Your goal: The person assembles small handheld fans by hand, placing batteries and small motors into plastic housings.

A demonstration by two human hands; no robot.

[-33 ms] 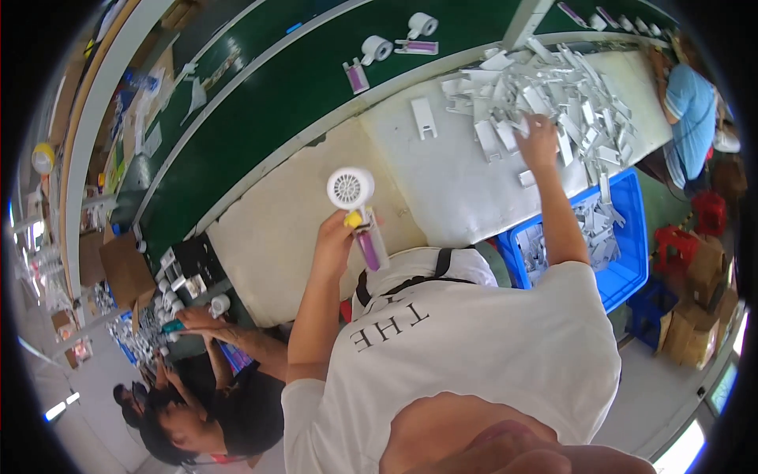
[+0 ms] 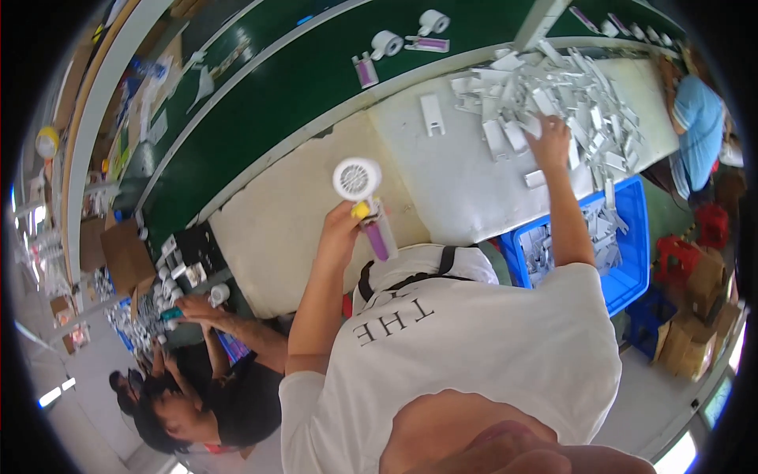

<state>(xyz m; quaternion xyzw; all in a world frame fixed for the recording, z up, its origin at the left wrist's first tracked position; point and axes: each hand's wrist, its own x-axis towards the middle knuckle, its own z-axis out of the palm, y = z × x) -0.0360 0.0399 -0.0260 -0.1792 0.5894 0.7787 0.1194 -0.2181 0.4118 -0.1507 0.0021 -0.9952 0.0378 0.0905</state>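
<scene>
My left hand (image 2: 341,229) is closed round the handle of a handheld fan-like appliance (image 2: 357,180) with a round white grilled head. Its handle shows a purple inner strip, and a small yellow piece sits by my thumb. The appliance is upright over the near part of the table. My right hand (image 2: 553,144) reaches to the near edge of a heap of white plastic handle shells (image 2: 576,99). Its thumb and fingers look apart, touching or just above the shells; the fingertips are partly hidden. One separate white shell (image 2: 432,115) lies left of the heap.
A blue crate (image 2: 636,237) of white parts stands by the table's near right edge. On the green conveyor (image 2: 292,87) beyond lie two similar appliances (image 2: 387,45). One co-worker (image 2: 229,395) works at left, another (image 2: 699,118) at far right. Red stools (image 2: 677,257) and cartons stand right.
The view has shifted slightly, so the table things appear a little to the right. The appliance stays in my left hand; my right hand remains at the heap, its fingers slightly moved.
</scene>
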